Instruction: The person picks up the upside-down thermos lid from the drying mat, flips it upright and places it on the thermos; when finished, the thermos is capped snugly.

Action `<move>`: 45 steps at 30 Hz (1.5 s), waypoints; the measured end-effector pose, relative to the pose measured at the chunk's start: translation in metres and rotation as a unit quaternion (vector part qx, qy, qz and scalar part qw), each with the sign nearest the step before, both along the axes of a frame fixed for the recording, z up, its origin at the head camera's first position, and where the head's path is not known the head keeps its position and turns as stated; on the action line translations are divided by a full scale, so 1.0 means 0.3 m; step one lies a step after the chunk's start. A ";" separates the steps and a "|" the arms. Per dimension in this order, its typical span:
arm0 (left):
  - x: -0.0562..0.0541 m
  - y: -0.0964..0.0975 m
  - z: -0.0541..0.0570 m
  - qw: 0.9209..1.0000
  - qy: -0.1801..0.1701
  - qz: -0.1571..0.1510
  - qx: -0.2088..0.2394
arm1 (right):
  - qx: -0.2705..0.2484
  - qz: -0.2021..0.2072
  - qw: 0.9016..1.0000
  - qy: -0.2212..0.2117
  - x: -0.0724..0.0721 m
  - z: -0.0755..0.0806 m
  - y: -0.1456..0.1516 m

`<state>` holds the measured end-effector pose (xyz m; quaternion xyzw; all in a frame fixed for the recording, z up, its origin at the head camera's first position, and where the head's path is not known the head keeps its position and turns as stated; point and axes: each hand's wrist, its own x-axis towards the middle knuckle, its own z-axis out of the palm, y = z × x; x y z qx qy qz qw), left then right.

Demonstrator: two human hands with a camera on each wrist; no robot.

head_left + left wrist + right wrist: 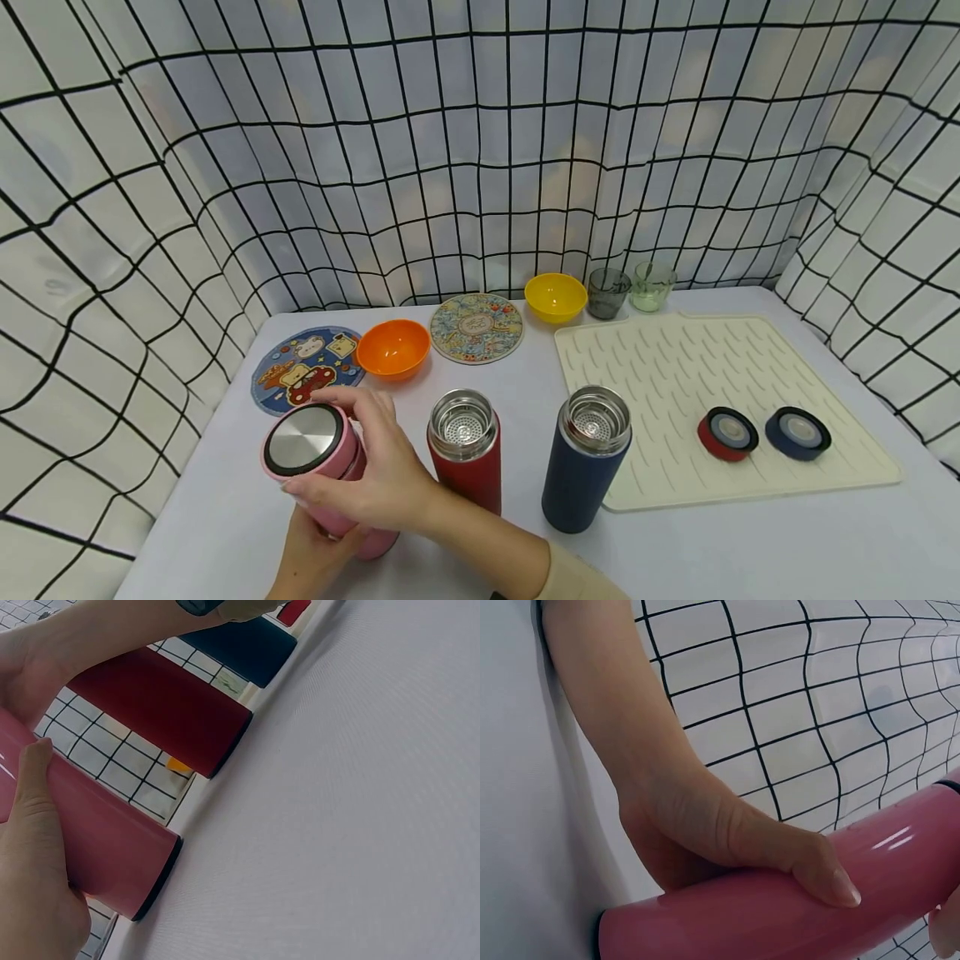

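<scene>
A pink thermos [378, 546] leans towards the far left in the head view, topped by a pink lid with a steel disc [306, 439]. My left hand [318, 546] grips its body, the thumb lying along the side in the left wrist view. Around the lid curl the thumb and fingers of my right hand [375, 467]. The thermos's black-rimmed base [157, 879] is close to the table; whether it touches is unclear. Beside my right forearm stands a red thermos [467, 467] without a lid, its steel strainer showing. Further right is a lidless navy thermos [581, 479].
On a cream drying mat [652, 367] lie a red lid [727, 433] and a navy lid [798, 433]. Along the back are an orange bowl [393, 350], a yellow bowl [556, 298], two round patterned mats and two glasses [651, 287]. A black-lined netting wall [480, 150] surrounds the table.
</scene>
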<state>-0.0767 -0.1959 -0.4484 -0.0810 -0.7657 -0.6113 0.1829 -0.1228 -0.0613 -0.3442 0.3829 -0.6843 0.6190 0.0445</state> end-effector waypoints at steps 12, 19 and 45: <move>0.006 -0.001 -0.008 0.999 -0.024 0.017 -0.014 | 0.009 0.037 0.999 0.027 0.001 -0.003 0.006; 0.003 -0.004 -0.003 1.000 0.000 0.002 -0.001 | -0.023 0.026 0.998 -0.044 0.015 0.004 -0.004; -0.007 -0.006 -0.014 0.999 0.029 -0.016 0.015 | 0.008 0.031 0.999 0.040 -0.001 -0.004 0.002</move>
